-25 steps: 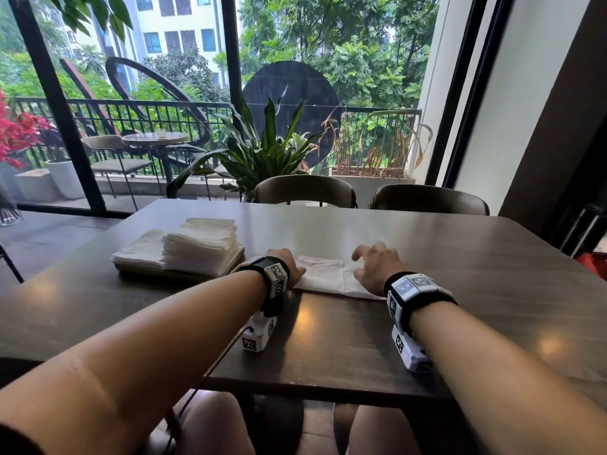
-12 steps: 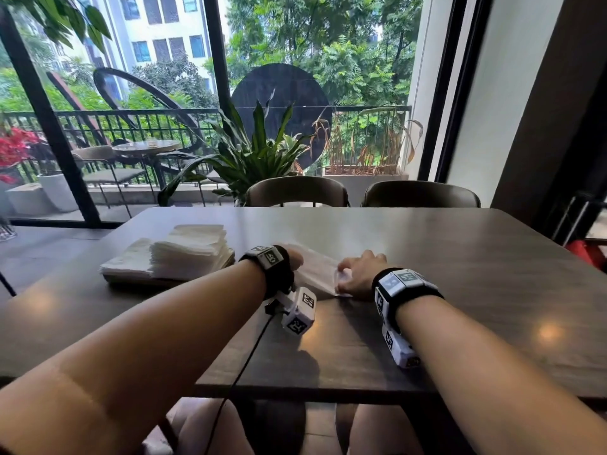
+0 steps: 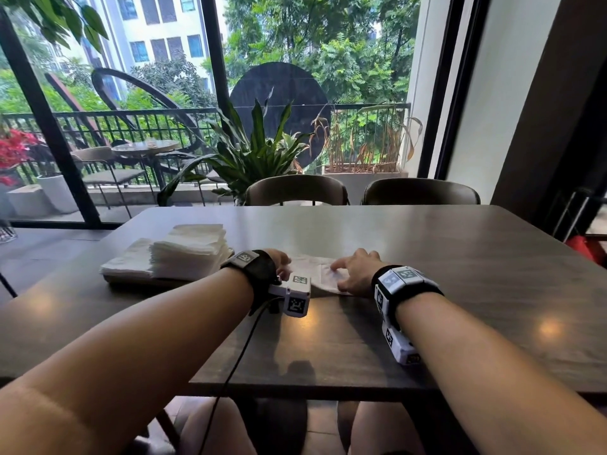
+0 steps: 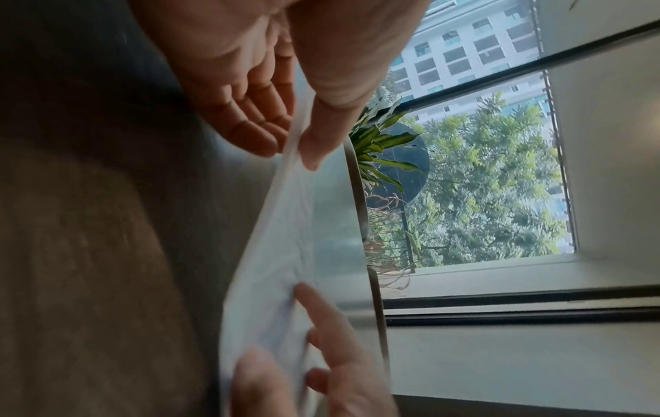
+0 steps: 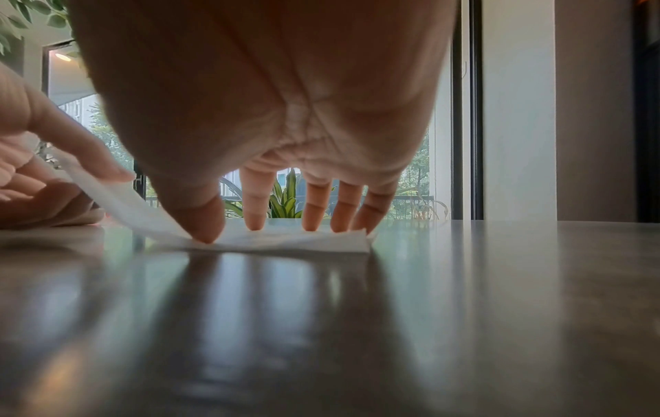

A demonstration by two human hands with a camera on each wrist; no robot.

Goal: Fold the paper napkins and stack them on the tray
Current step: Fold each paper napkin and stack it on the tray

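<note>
I sit at a dark table [image 3: 427, 257] by a big window, with green plants [image 3: 249, 152] outside.

My right hand [image 3: 353, 272] has its fingers [image 5: 255, 203] spread and straight, and the tips press down on one white napkin [image 3: 315, 269]. My left hand [image 3: 279, 259] pinches the left edge of that napkin between the thumb [image 4: 321, 132] and the fingers and lifts it up off the table.

The camera on my head only shows the backs of my hands, so the pinch is hidden there. The camera on my left wrist shows it up close: the paper [image 4: 282, 254] runs from my left thumb over to my right fingers. The camera on my right wrist shows the napkin [image 5: 271, 241] from low down. Its right part lies flat under my fingertips, and its left part slopes up to my other hand [image 5: 32, 180].

The napkin is thin, white and a bit wrinkly. It lies on the table right between my hands.

To my left, close by, is a tray [image 3: 138, 281]. A tall pile of napkins [image 3: 193, 249] sits on it, with a low pile [image 3: 131, 261] right beside it on the left.
</note>
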